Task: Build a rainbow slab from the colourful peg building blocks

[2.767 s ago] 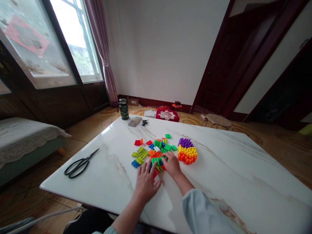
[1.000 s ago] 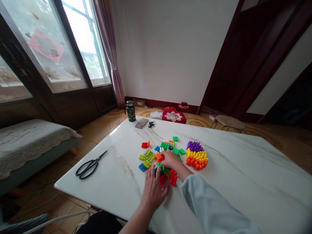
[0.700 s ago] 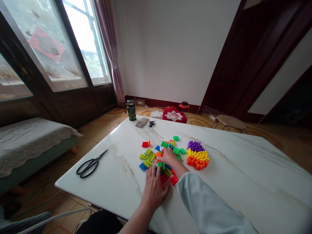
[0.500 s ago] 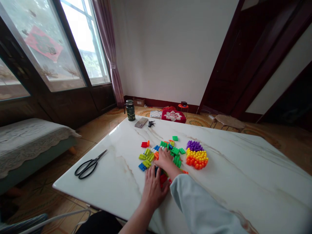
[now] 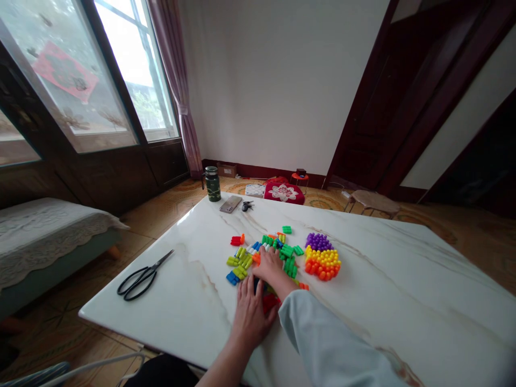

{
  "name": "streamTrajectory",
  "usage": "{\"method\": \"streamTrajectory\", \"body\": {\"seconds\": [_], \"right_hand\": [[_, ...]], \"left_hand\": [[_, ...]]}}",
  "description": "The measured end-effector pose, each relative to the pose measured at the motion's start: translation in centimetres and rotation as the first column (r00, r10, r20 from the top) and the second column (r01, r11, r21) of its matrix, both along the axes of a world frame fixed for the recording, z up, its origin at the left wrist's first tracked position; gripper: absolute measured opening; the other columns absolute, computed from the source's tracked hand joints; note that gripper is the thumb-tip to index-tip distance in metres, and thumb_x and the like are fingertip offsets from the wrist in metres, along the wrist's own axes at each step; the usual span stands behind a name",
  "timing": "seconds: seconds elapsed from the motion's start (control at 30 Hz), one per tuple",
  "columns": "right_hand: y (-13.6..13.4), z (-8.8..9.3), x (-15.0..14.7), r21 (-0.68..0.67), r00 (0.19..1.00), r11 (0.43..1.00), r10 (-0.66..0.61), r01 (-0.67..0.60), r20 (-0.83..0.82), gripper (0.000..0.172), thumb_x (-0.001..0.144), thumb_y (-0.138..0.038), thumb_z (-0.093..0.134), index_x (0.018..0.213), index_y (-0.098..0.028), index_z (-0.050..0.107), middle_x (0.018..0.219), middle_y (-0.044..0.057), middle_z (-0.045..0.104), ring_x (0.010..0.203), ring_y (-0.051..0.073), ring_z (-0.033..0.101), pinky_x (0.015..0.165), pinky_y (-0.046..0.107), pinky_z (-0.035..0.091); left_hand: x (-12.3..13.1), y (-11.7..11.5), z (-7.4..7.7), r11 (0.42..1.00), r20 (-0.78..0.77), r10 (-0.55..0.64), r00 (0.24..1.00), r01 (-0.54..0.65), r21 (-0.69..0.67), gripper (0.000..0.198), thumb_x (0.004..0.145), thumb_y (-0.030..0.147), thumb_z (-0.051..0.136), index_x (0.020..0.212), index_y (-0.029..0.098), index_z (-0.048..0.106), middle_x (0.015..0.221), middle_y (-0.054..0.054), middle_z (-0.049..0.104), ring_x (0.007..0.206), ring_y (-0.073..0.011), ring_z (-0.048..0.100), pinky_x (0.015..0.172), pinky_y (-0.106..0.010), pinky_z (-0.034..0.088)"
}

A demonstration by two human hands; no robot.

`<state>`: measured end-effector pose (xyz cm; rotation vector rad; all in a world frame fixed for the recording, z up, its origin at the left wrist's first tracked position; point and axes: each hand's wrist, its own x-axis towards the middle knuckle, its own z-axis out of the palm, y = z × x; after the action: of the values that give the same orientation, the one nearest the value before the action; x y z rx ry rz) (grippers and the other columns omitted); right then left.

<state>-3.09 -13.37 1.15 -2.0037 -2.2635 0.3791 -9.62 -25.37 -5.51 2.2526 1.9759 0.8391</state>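
Note:
Loose plastic blocks in green, blue, red, orange and white lie scattered on a white marble table. My right hand rests palm down on the middle of the pile, fingers spread toward its far side. My left hand lies flat on the table at the pile's near edge, fingers stretched over red and blue blocks. To the right of the pile sits a joined cluster of blocks in purple, yellow and orange rows.
Black scissors lie near the table's left edge. At the far left corner stand a camouflage bottle, a phone and keys. A bed stands left of the table, and a red cushion and a low stool beyond it.
My right hand has slid leftward across the pile, uncovering green blocks on its right. The left hand stays flat at the pile's near edge. The view has shifted slightly.

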Motion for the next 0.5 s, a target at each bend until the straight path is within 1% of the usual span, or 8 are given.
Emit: {"method": "streamTrajectory", "body": {"seconds": [0.13, 0.23, 0.27, 0.33, 0.4, 0.43, 0.47, 0.5], "right_hand": [[0.6, -0.7, 0.6, 0.067, 0.998, 0.998, 0.008, -0.004, -0.067, 0.061, 0.066, -0.043, 0.069, 0.119, -0.017, 0.054, 0.118, 0.017, 0.055, 0.114, 0.032, 0.050, 0.093, 0.038, 0.040], [1.5, -0.3, 1.7, 0.040, 0.975, 0.998, -0.039, 0.048, -0.218, 0.046, 0.063, -0.042, 0.069, 0.100, -0.018, 0.059, 0.102, 0.011, 0.063, 0.102, 0.027, 0.056, 0.088, 0.035, 0.043], [1.8, -0.1, 2.2, -0.007, 0.950, 0.997, -0.074, 0.075, -0.303, 0.040, 0.064, -0.042, 0.068, 0.095, -0.019, 0.059, 0.096, 0.009, 0.064, 0.095, 0.024, 0.059, 0.083, 0.032, 0.045], [2.2, 0.7, 3.6, -0.129, 0.855, 0.986, -0.158, 0.108, -0.494, 0.034, 0.067, -0.044, 0.065, 0.090, -0.020, 0.057, 0.084, 0.003, 0.065, 0.078, 0.018, 0.060, 0.069, 0.027, 0.046], [1.9, 1.5, 5.3, -0.235, 0.740, 0.969, -0.216, 0.080, -0.636, 0.031, 0.071, -0.045, 0.061, 0.090, -0.021, 0.055, 0.074, -0.001, 0.063, 0.065, 0.014, 0.057, 0.057, 0.023, 0.043], [1.5, 1.9, 6.3, -0.266, 0.705, 0.962, -0.226, 0.055, -0.672, 0.030, 0.073, -0.046, 0.059, 0.090, -0.021, 0.055, 0.071, -0.003, 0.061, 0.062, 0.013, 0.056, 0.054, 0.022, 0.042], [0.9, 2.1, 7.3, -0.280, 0.696, 0.959, -0.222, 0.032, -0.683, 0.030, 0.073, -0.045, 0.059, 0.090, -0.021, 0.056, 0.069, -0.003, 0.061, 0.062, 0.013, 0.056, 0.053, 0.022, 0.041], [0.1, 2.3, 8.3, -0.280, 0.713, 0.960, -0.209, 0.019, -0.670, 0.029, 0.072, -0.045, 0.060, 0.089, -0.022, 0.056, 0.069, -0.003, 0.061, 0.063, 0.013, 0.056, 0.054, 0.022, 0.041]], "left_hand": [[-0.2, 0.1, -0.3, 1.000, -0.011, -0.001, 1.000, 0.001, -0.006, 0.070, 0.080, 0.048, 0.056, 0.139, 0.014, 0.042, 0.147, -0.019, 0.037, 0.136, -0.0365, 0.032, 0.110, -0.055, 0.025], [-0.2, 0.1, -0.3, 1.000, -0.016, -0.004, 1.000, 0.004, 0.000, 0.070, 0.080, 0.047, 0.056, 0.140, 0.014, 0.041, 0.147, -0.019, 0.036, 0.136, -0.0360, 0.032, 0.110, -0.055, 0.025], [-0.2, 0.1, -0.3, 1.000, -0.016, -0.001, 1.000, 0.001, 0.007, 0.069, 0.081, 0.046, 0.056, 0.140, 0.014, 0.041, 0.148, -0.019, 0.035, 0.135, -0.0357, 0.032, 0.110, -0.055, 0.025], [-0.1, 0.1, -0.3, 1.000, -0.012, 0.008, 1.000, -0.007, 0.022, 0.068, 0.081, 0.045, 0.056, 0.140, 0.016, 0.040, 0.148, -0.018, 0.034, 0.135, -0.0352, 0.032, 0.110, -0.055, 0.025], [0.0, 0.0, -0.3, 0.999, -0.008, 0.011, 1.000, -0.011, 0.036, 0.068, 0.081, 0.045, 0.056, 0.140, 0.016, 0.040, 0.149, -0.017, 0.034, 0.135, -0.0350, 0.032, 0.109, -0.055, 0.026], [0.0, -0.1, -0.2, 0.999, -0.007, 0.011, 1.000, -0.010, 0.041, 0.068, 0.081, 0.045, 0.056, 0.140, 0.017, 0.040, 0.148, -0.017, 0.034, 0.135, -0.0348, 0.032, 0.109, -0.055, 0.026], [0.0, -0.1, -0.2, 0.999, -0.009, 0.009, 1.000, -0.009, 0.044, 0.068, 0.081, 0.046, 0.056, 0.140, 0.017, 0.040, 0.148, -0.017, 0.035, 0.135, -0.0346, 0.033, 0.109, -0.055, 0.026], [0.0, -0.1, -0.1, 0.999, -0.012, 0.009, 1.000, -0.008, 0.047, 0.068, 0.081, 0.046, 0.056, 0.140, 0.017, 0.040, 0.148, -0.017, 0.035, 0.134, -0.0346, 0.034, 0.109, -0.055, 0.027]]}}
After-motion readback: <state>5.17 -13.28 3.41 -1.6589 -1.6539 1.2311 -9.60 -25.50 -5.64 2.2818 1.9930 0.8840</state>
